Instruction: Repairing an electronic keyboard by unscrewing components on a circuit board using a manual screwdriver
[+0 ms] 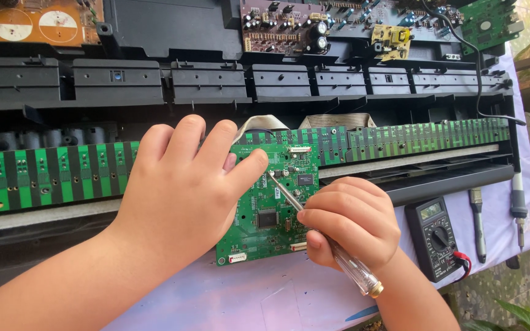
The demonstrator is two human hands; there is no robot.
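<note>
I work at a table under a pale lilac cloth (265, 300). Across its far side lies the opened black keyboard chassis (216, 79) with its long green contact strip (400, 140). Nearer, a green circuit board (265, 227) rests on the cloth. At the right lie a black multimeter (438, 236), a small brush (478, 224) and a soldering iron (518, 205).

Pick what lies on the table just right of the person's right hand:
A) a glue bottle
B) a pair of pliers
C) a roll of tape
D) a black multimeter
D: a black multimeter with a round dial lies beside the right hand, which holds a clear-handled screwdriver.
</note>
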